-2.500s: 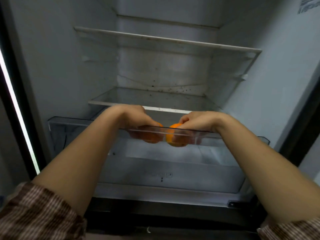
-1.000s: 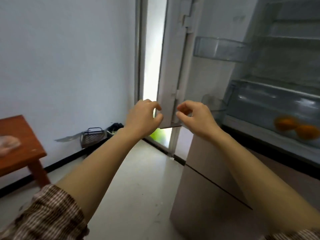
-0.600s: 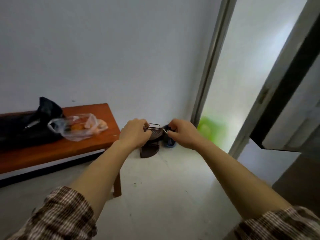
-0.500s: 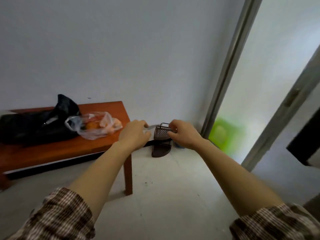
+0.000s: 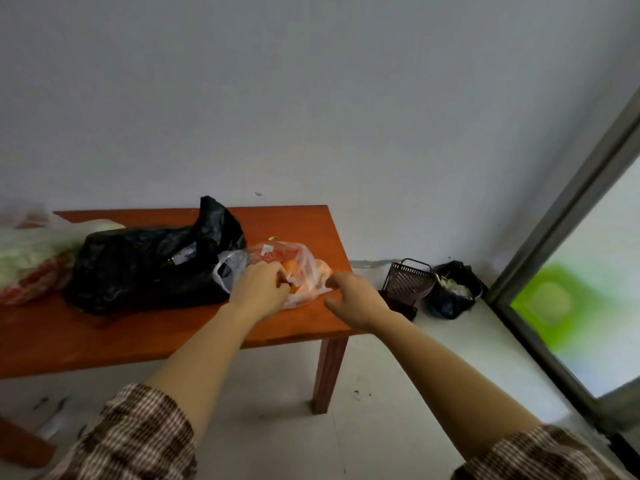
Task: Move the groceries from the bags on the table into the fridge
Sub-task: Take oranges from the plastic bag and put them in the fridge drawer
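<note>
Hands (image 5: 263, 289) now at clear bag (image 5: 298, 271), seemingly reaching inside.

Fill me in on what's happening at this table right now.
A person is unpacking groceries. Their left hand is reaching into the clear plastic bag of oranges near the right end of the wooden table. Their right hand hovers open beside it, holding nothing. A black bag and another bag sit further left, untouched.

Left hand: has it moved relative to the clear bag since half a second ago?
Yes. The left hand went from short of the table corner to the clear bag of oranges.
</note>
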Tool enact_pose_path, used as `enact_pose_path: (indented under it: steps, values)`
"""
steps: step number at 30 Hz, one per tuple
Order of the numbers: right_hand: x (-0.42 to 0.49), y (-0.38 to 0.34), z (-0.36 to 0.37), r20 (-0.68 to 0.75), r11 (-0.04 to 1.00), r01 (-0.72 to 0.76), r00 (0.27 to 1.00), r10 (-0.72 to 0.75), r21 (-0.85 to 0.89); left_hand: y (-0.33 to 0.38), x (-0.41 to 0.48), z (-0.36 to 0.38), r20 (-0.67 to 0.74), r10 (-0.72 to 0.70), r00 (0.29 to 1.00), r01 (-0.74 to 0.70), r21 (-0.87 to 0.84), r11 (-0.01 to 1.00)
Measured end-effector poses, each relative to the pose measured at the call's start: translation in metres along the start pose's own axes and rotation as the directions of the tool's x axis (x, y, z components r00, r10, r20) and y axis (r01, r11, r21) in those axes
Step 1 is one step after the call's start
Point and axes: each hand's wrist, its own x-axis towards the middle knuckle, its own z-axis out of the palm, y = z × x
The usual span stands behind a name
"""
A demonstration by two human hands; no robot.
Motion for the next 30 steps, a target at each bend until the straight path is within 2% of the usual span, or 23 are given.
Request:
enact_pose_path:
  steps: [4,8,10,13,16,19,25,30]
  values:
    - [0.069,-0.002,0.04,0.021,0.998,-0.026,0.999,0.027,-0.05,-0.052,0.064,0.016,0.088,0.006,0.996,-0.006,0.003,1.0]
    - [0.133,-0.006,0.067,-0.057,0.989,-0.062,0.997,0.055,-0.132,-0.097,0.125,0.033,0.112,0.128,0.985,-0.155,0.28,0.947]
    - [0.161,-0.009,0.081,-0.05,0.978,-0.06,0.997,0.051,-0.202,-0.113,0.148,0.044,0.172,0.193,0.966,-0.241,0.332,0.912]
    - [0.196,-0.009,0.104,-0.002,0.958,-0.028,1.0,0.029,-0.284,-0.133,0.173,0.065,0.274,0.26,0.926,-0.341,0.309,0.888]
    - [0.225,-0.005,0.128,0.121,0.933,0.016,0.992,0.03,-0.36,-0.151,0.194,0.088,0.361,0.34,0.868,-0.429,0.202,0.88]
    - [0.243,0.006,0.144,0.207,0.91,-0.005,0.973,0.099,-0.414,-0.16,0.205,0.105,0.424,0.345,0.838,-0.434,0.132,0.891]
    - [0.262,0.012,0.157,0.23,0.88,-0.134,0.937,0.262,-0.455,-0.169,0.22,0.125,0.507,0.305,0.806,-0.424,0.136,0.895]
    - [0.272,0.008,0.161,0.231,0.838,-0.157,0.92,0.317,-0.523,-0.17,0.224,0.133,0.541,0.26,0.8,-0.366,0.098,0.925]
